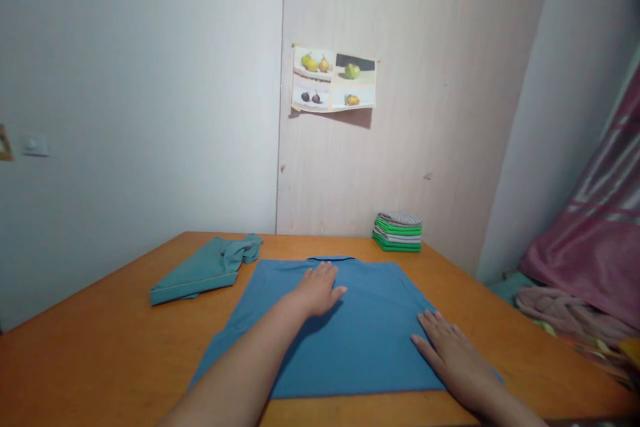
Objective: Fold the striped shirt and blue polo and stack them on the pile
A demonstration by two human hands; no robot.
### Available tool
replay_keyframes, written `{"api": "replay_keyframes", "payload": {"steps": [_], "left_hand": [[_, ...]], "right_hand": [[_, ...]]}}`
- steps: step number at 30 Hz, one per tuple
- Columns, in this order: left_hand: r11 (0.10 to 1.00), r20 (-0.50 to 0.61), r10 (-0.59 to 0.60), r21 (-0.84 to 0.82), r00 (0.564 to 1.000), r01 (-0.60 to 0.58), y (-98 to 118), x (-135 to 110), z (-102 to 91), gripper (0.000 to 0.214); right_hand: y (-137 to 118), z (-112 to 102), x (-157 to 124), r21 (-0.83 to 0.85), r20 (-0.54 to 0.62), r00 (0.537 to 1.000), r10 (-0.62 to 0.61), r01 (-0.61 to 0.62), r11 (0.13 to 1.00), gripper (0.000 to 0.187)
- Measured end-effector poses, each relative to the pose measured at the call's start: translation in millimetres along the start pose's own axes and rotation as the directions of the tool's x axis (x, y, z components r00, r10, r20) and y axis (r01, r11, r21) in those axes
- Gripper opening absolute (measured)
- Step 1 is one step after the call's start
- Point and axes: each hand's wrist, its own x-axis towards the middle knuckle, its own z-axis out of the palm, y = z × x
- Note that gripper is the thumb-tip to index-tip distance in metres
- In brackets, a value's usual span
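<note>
A blue shirt (360, 353) lies spread out on the orange-brown table (100, 347), its dark-edged collar (331, 258) at the far side. My left hand (319, 290) is over the upper middle of the shirt, just below the collar, with the fingers stretched forward. At the shirt's right edge, my right hand (447, 350) lies palm down with its fingers apart. Neither hand grips the cloth. The shirt's sleeves are not clearly visible, and my left forearm covers part of its lower left.
To the left on the table lies a teal garment (200, 270), partly folded. A stack of folded green, grey and striped cloths (399, 233) stands at the back right. Fruit pictures (334, 79) hang on the wall behind. A pink curtain (595, 233) is at the right.
</note>
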Motion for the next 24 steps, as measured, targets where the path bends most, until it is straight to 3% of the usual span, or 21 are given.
{"api": "replay_keyframes", "payload": {"steps": [3, 7, 9, 12, 17, 22, 24], "left_hand": [[0.998, -0.038, -0.061, -0.006, 0.997, 0.061, -3, 20, 18.8, 0.081], [0.997, 0.155, -0.071, -0.024, 0.985, 0.076, -16, 22, 37.4, 0.090], [0.997, 0.193, -0.060, -0.026, 0.979, 0.067, -19, 20, 37.8, 0.091], [0.998, 0.157, -0.067, -0.008, 0.985, 0.069, -18, 25, 30.6, 0.089], [1.000, -0.020, -0.011, 0.008, 1.000, 0.011, -6, 44, 31.9, 0.080], [0.998, 0.085, 0.066, 0.014, 0.994, -0.067, 1, 57, 45.8, 0.075], [0.996, 0.056, 0.077, 0.042, 0.995, -0.079, 3, 64, 44.0, 0.067]], "right_hand": [[-2, -1, 0, 0.009, -0.007, 1.000, 0.012, -0.012, 1.000, 0.079], [-3, 0, 0, 0.002, -0.004, 1.000, 0.022, -0.022, 1.000, 0.079], [-2, 2, 0, 0.008, -0.009, 1.000, 0.016, -0.016, 1.000, 0.078], [-3, 3, 0, 0.019, -0.010, 1.000, 0.010, -0.010, 1.000, 0.078], [-10, -5, -2, 0.022, 0.021, 0.999, 0.040, -0.040, 0.999, 0.077], [-16, -16, -4, 0.036, 0.063, 0.996, 0.062, -0.065, 0.997, 0.078], [-18, -17, -4, 0.038, 0.069, 0.995, 0.067, -0.069, 0.997, 0.078]]}}
